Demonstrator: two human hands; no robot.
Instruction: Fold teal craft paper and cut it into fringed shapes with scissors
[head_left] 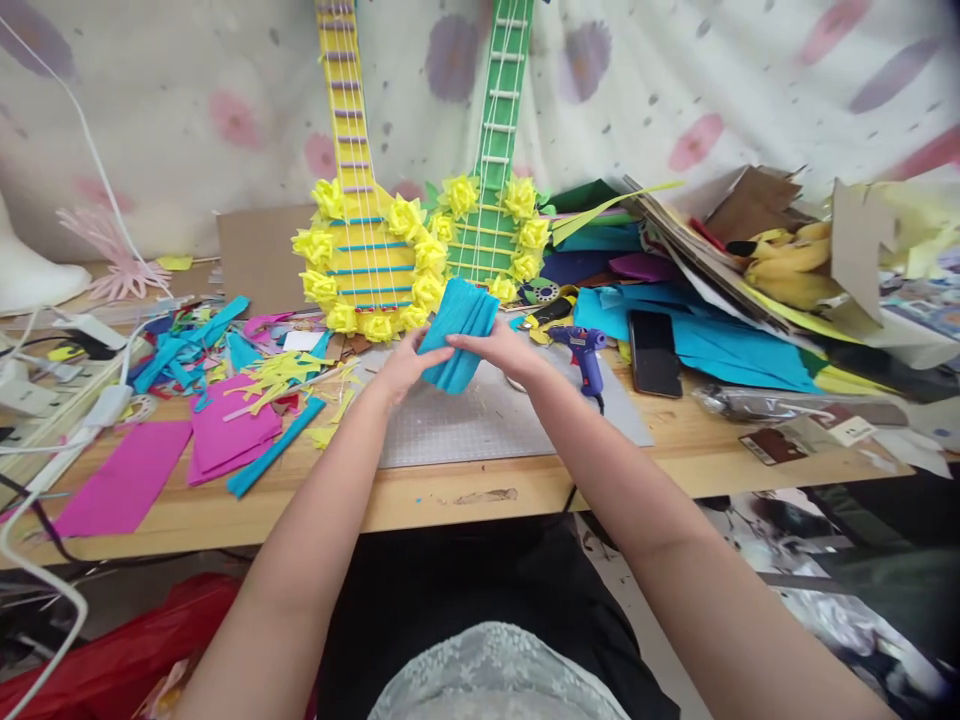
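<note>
Taking the folded blue paper (pixel 460 325) as the middle of the clock, the head view shows a wooden table (pixel 420 515) running across from nine to three, with a pale gridded mat (pixel 480 430) under and around the hands. A white curtain (pixel 637 100) printed with pink and purple flowers hangs behind, across the top from ten to two. Against it stand a yellow guitar shape (pixel 371 255) at about eleven and a green guitar shape (pixel 495 150) at twelve, both edged with yellow paper flowers. At two, cardboard and coloured sheets (pixel 660 240) lie in a loose heap. A blue glue gun (pixel 589 362) and, farther out, a dark phone (pixel 654 352) lie at three. Between eight and nine are magenta sheets (pixel 232 430), with a blue strip (pixel 277 447) beside them at eight; a tangle of blue and yellow scraps lies at nine. A red bag (pixel 135 645) sits below the table edge toward half past seven.

The left hand (pixel 411 362) grips the blue paper from its nine-o'clock side, the right hand (pixel 501 348) from three. Both are partly closed, thumbs laid on the near face with their tips close together; most of the other fingers are hidden behind. The crinkled wad is tilted, its top leaning toward one; whether its lower edge touches the mat cannot be told.
</note>
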